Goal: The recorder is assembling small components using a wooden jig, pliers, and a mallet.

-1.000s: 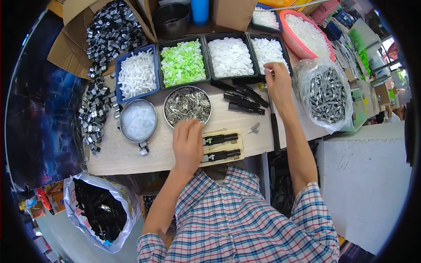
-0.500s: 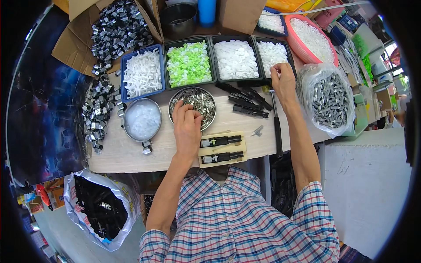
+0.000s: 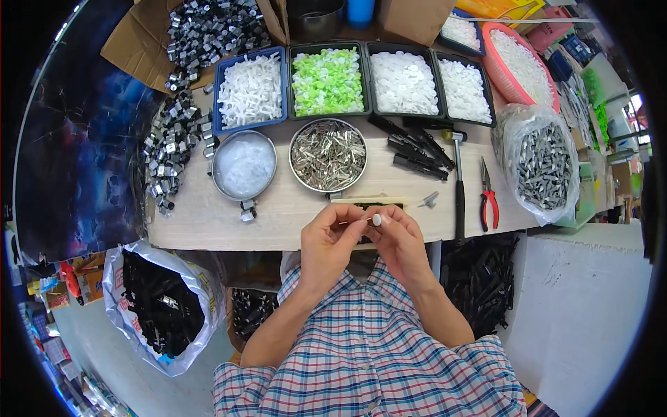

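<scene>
Together, the left hand point(image 3: 332, 240) and right hand point(image 3: 397, 240) pinch a small white cap point(image 3: 376, 219) and thin metal pin point(image 3: 354, 222) above the worktop's point(image 3: 208, 222) near edge. Beyond them sits a bowl of metal pins point(image 3: 328, 154), with a hammer point(image 3: 458, 187) and red pliers point(image 3: 488, 203) toward the right edge.

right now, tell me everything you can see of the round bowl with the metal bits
The metal bowl is round, shallow and shiny-rimmed, heaped with small silvery metal pieces lying in every direction. It sits upright on the pale wooden bench, in front of the tray of green parts and beside a bowl of white stuff. No hand touches it.
</scene>
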